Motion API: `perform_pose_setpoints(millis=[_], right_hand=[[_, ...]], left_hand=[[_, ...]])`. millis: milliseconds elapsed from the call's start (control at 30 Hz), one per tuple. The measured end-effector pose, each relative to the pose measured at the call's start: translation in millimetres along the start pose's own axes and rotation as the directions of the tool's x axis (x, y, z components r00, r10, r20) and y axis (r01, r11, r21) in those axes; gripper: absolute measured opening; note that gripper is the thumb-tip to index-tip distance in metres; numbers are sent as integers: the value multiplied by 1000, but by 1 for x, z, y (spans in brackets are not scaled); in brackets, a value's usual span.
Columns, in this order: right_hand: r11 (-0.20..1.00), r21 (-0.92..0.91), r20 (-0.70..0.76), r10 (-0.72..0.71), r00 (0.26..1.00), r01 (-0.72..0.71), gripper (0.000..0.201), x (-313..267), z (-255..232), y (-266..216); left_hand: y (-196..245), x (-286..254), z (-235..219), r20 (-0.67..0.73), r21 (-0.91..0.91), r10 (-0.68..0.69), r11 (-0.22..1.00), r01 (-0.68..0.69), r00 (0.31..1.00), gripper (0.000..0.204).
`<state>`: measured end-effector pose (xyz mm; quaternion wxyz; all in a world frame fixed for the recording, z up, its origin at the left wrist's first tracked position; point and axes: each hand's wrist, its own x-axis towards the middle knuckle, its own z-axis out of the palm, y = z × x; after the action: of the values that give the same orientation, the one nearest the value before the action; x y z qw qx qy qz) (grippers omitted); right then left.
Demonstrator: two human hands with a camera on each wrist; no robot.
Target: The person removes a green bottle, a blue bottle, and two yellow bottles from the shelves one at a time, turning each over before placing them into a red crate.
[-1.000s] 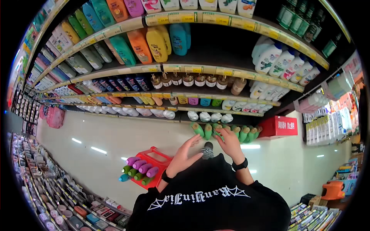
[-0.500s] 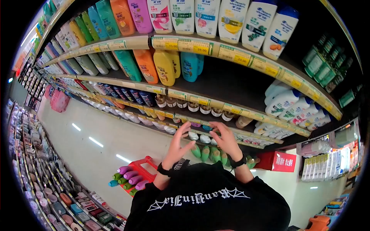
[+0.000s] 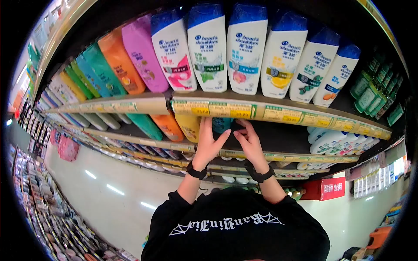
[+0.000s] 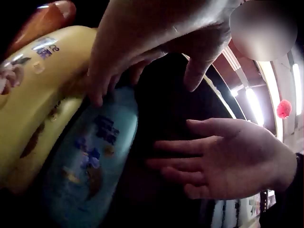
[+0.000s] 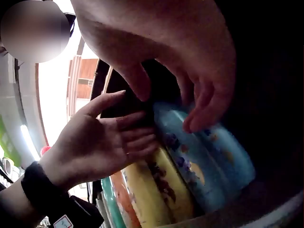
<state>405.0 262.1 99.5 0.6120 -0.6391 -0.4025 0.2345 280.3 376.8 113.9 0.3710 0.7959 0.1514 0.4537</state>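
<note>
In the head view both hands reach into the second shelf, on either side of a blue shampoo bottle (image 3: 221, 125). My left hand (image 3: 209, 145) is at the bottle's left, beside a yellow bottle (image 3: 187, 127), its fingers extended. On the other side my right hand (image 3: 251, 145) has its thumb apart from loosely bent fingers. The left wrist view shows the blue bottle (image 4: 97, 156) with left fingertips close over its top. From the right wrist, the fingertips overlap the top of the blue bottle (image 5: 199, 152); a second blue bottle stands against it. Neither hand grips a bottle.
White bottles with blue caps (image 3: 247, 52) line the shelf above, over a price-tag rail (image 3: 230, 109). Orange (image 3: 167, 126) and green bottles stand to the left on the hands' shelf. White bottles (image 3: 331, 141) stand at its far right. A red box (image 3: 324, 189) is on the floor.
Both hands have moved from low over the green bottles near the floor up and forward into the second shelf, around the blue bottle. The head view has tilted up, bringing the upper shelf closer.
</note>
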Motion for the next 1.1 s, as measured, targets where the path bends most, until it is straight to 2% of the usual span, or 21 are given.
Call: perform_pose_setpoints(millis=[33,67,167,200,300,333,433,467,567,600,700,767,800,833,900,933,967,1033,1100], right_hand=[[999,4,-26,53,998,-53,50,5,4,1],[1000,-9,-80,16,997,-17,47,10,9,4],[999,-4,-101,-32,994,32,40,21,21,5],[996,-5,-145,-92,985,92,27,25,27,11],[993,81,-117,-77,990,87,26,29,33,14],[998,-12,-109,-64,992,63,27,28,32,7],[974,-197,-182,-149,972,112,29,26,33,-4],[958,-235,-207,-214,955,164,30,23,31,-12],[993,-109,-123,-54,991,40,38,25,19,-3],[990,-108,-145,-105,984,90,37,25,17,-2],[994,-91,-121,-71,990,60,41,22,4,-7],[990,-118,-105,-84,991,71,46,12,-6,-3],[988,-132,-97,-88,991,75,49,5,-11,-2],[979,-201,-19,-48,999,43,54,-3,-19,-6],[951,-257,72,-160,984,174,53,-21,-30,-6],[932,-226,143,-255,956,283,52,-26,-36,-4],[964,-177,209,-161,965,199,52,-36,-46,-9],[938,-215,292,-204,935,272,55,-46,-66,-10],[905,-212,373,-274,887,369,57,-55,-88,-14]], left_hand=[[8,11,-4,30,35,-4,999,3,1000,65],[10,16,-5,7,33,-7,999,7,1000,56],[-6,22,-8,160,3,-113,993,114,981,51],[-5,23,-7,133,-17,-80,996,83,988,47],[2,23,-14,193,80,-39,996,24,980,51],[3,19,-13,143,107,9,994,-25,990,53],[6,11,-15,130,151,70,984,-90,989,62],[9,9,-16,164,135,58,988,-80,985,67],[9,5,-13,206,134,-13,991,-15,978,67],[5,2,-10,210,120,-5,993,-21,978,68],[9,-11,2,147,191,7,981,-36,989,68],[13,-18,11,55,193,29,981,-39,998,66],[20,-19,13,52,147,-21,989,13,998,65],[19,-24,19,29,133,-16,991,12,999,65],[25,-31,27,84,144,-46,989,34,995,67],[29,-35,31,82,213,-37,977,19,996,72],[31,-40,34,86,245,-15,970,-6,996,71],[36,-49,38,141,278,66,955,-103,988,65],[47,-63,52,85,267,135,951,-153,987,58]])
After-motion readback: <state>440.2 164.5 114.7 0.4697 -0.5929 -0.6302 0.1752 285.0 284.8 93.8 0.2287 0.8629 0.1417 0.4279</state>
